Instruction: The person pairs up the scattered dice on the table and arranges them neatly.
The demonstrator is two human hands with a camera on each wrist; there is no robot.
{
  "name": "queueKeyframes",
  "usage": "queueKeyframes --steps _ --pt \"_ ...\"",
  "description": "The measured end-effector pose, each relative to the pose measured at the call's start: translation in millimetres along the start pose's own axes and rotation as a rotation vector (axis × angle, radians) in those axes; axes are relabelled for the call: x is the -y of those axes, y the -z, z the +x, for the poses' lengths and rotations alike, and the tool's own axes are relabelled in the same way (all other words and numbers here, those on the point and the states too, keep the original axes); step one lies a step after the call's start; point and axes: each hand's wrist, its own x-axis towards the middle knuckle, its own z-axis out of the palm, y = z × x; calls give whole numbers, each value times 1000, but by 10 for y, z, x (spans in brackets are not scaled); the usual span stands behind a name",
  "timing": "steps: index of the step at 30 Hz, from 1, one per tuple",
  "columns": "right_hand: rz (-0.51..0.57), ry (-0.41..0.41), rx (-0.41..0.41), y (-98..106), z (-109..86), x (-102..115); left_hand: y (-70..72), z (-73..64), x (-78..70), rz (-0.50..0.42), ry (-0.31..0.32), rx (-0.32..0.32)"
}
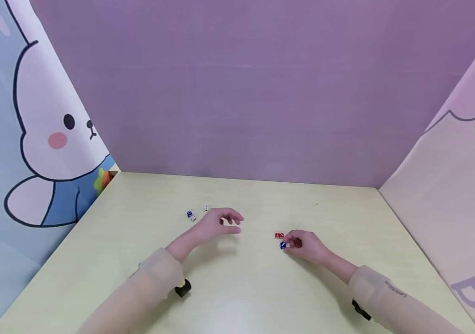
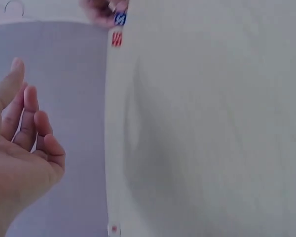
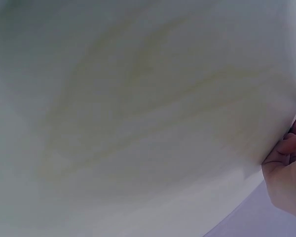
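In the head view my right hand (image 1: 306, 246) pinches a blue die (image 1: 282, 245) between thumb and fingers, low at the table. Just beyond that die lies a red piece (image 1: 279, 235), seemingly two red dice side by side. My left hand (image 1: 214, 225) hovers over the table with loosely bent fingers and nothing in them. The left wrist view shows the same left hand (image 2: 29, 143) empty, and the blue die (image 2: 120, 19) at the other hand's fingertips. The right wrist view catches my right hand (image 3: 288, 168) at its edge, the die mostly cut off.
Left of my left hand, another blue die (image 1: 189, 214) touches or nearly touches a white die (image 1: 193, 218). A second white die (image 1: 206, 208) lies close by. A purple panel (image 1: 237, 93) stands along the pale table's (image 1: 237, 297) far edge, with printed cloths at both sides.
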Motion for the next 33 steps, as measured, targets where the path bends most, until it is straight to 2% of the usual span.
queueKeyframes --steps 6,11,15,19,24,28,33 --pt "-3 3 -14 5 -10 5 467 -121 194 33 -1 -55" --pt "-8 4 -14 0 -1 6 844 -225 428 126 21 -70" --pt "-11 6 -14 3 1 -1 1070 -275 649 205 62 -72" --pt "-16 4 -8 13 -2 -4 1207 -299 819 220 124 -44" --pt "-16 0 -5 15 -6 12 1301 -276 1014 173 183 0" --pt "-15 2 -3 17 -17 33 1329 -226 1104 159 183 41" --pt "-18 5 -3 24 -19 55 1317 -154 1094 168 166 68"
